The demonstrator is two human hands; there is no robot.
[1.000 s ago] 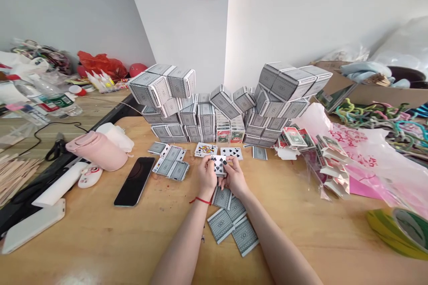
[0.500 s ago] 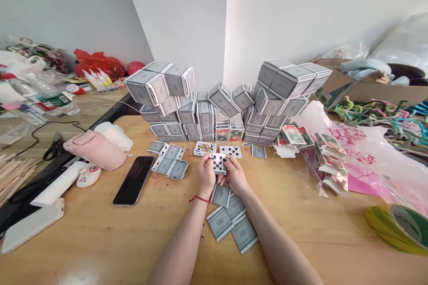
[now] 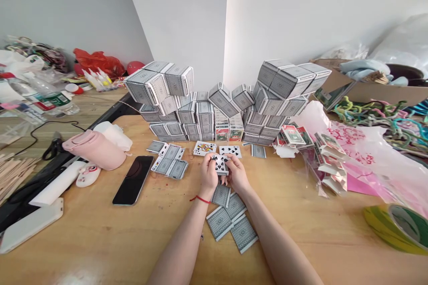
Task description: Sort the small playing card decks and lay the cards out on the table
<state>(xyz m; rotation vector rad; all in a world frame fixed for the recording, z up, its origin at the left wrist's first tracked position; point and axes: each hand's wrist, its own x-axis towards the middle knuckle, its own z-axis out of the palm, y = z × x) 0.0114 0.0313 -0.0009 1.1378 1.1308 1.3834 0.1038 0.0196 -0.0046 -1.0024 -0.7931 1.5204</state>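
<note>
My left hand (image 3: 209, 173) and my right hand (image 3: 236, 173) both grip one playing card (image 3: 220, 164), a spade card held face up between them with the thumbs on top. Below the hands, several folded cards (image 3: 220, 222) lie back up on the table. Just beyond the hands lie a face-up picture card (image 3: 204, 148) and a face-up spade card (image 3: 230, 151). To the left is a loose group of cards (image 3: 170, 160), some face up and some back up. Behind them stand stacked blocks made of grey-backed cards (image 3: 204, 118).
A black phone (image 3: 133, 180) and a pink tumbler (image 3: 95, 149) lie on the left. Opened card boxes (image 3: 331, 160), a plastic bag (image 3: 354, 138) and yellow tape (image 3: 396, 228) are on the right. The wooden table (image 3: 140, 240) runs up to a wall.
Both hands stay in nearly the same place on the card. The thumbs have shifted slightly and the card's edge tilts a little differently. The other things have not moved.
</note>
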